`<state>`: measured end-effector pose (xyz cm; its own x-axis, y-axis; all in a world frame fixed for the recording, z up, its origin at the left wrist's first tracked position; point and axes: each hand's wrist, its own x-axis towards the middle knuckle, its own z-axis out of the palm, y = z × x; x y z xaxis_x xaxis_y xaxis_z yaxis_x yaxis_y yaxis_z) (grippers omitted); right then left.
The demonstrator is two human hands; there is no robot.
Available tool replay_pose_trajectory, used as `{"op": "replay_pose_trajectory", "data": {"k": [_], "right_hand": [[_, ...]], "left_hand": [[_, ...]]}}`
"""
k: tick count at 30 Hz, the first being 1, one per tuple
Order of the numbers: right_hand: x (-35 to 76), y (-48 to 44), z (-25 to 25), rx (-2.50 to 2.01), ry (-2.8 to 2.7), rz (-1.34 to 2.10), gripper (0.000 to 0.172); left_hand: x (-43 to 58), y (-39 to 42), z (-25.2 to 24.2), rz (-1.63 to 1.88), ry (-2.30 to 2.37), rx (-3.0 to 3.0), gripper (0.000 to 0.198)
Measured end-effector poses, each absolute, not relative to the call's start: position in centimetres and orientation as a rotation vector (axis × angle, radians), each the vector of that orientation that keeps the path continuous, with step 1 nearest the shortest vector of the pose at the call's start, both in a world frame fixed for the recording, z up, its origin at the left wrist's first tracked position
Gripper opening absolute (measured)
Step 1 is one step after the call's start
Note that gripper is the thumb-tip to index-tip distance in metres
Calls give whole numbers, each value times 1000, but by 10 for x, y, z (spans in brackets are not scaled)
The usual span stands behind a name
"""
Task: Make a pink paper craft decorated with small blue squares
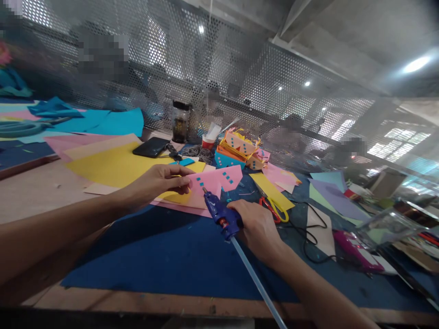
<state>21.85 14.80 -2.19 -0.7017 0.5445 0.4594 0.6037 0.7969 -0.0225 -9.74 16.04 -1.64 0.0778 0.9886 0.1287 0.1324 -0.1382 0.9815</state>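
Note:
Between the thumb and fingers of my left hand [166, 183] is the left end of a pink cutout [214, 177], which looks like paper or felt and bears small blue squares. My right hand [259, 228] is wrapped around a blue glue gun [221, 214]. Its nozzle points up and left, close to the cutout's lower edge; whether it touches I cannot tell. A long translucent glue stick [257, 278] trails from the back of the gun. Under the cutout lie yellow and pink sheets [176, 197]. Scissors [274, 209] with red and yellow handles lie beyond my right hand.
A dark blue mat [147, 256] covers the table front. Behind stand a lidded jar [180, 122], a cup [208, 140] and a pile of decorated cutouts [238, 148]. A black cord [310, 235] and a magenta object [358, 251] lie right. Perforated metal panels [240, 77] rise behind.

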Motion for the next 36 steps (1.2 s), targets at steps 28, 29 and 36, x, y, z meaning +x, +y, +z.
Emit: {"op": "replay_pose_trajectory", "data": {"k": [28, 29, 36], "right_hand": [[225, 145, -23, -827, -2519, -95, 30], [224, 145, -23, -841, -2519, -100, 29], [223, 147, -24, -883, -2541, -143, 26]], "left_hand": [[-99, 164, -21, 1228, 1135, 1404, 40], [-99, 165, -21, 1229, 1134, 1404, 40], [-99, 164, -20, 1223, 1148, 1411, 41]]}}
